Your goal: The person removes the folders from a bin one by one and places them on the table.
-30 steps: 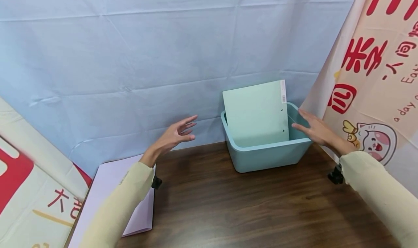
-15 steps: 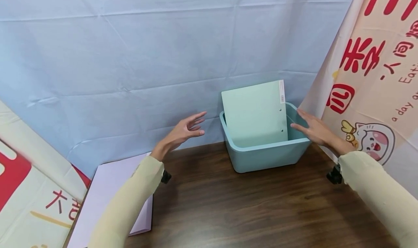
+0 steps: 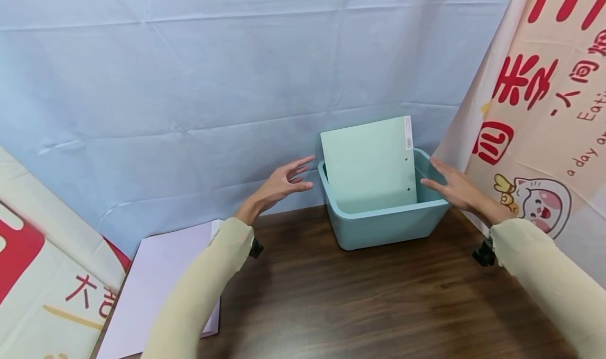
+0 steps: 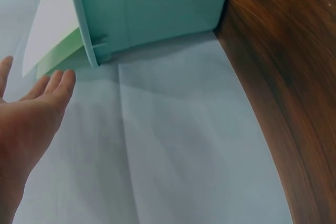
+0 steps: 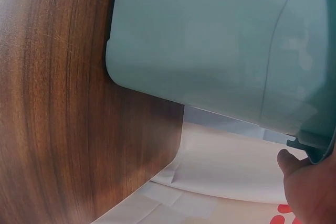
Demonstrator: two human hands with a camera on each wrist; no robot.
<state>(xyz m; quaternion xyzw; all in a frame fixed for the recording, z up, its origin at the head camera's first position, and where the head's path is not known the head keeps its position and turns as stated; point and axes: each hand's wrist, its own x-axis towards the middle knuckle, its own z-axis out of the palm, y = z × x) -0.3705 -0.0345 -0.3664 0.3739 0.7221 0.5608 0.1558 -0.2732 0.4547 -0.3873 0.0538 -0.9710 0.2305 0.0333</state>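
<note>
A light blue-green plastic bin (image 3: 388,229) stands on the wooden table against the cloth backdrop. Leaning inside it, a pale green folder (image 3: 369,164) with a label strip and two holes sticks up above the rim. My left hand (image 3: 279,184) hovers left of the bin, apart from it, thumb and fingers spread and holding nothing; the left wrist view also has this hand (image 4: 31,121) below the bin's rim. On the other side, my right hand (image 3: 458,190) is at the bin's right rim with extended fingers. Whether it touches the rim I cannot tell.
A lilac folder (image 3: 158,280) lies flat at the table's left side, partly under my left sleeve. Blue cloth (image 3: 213,85) hangs behind the table (image 3: 360,301). Printed cloths hang at the left and right, the right one (image 3: 535,138) close beside the bin.
My left hand has moved right, away from above the lilac folder and closer to the bin. My right hand, the bin and the green folder stay in place.
</note>
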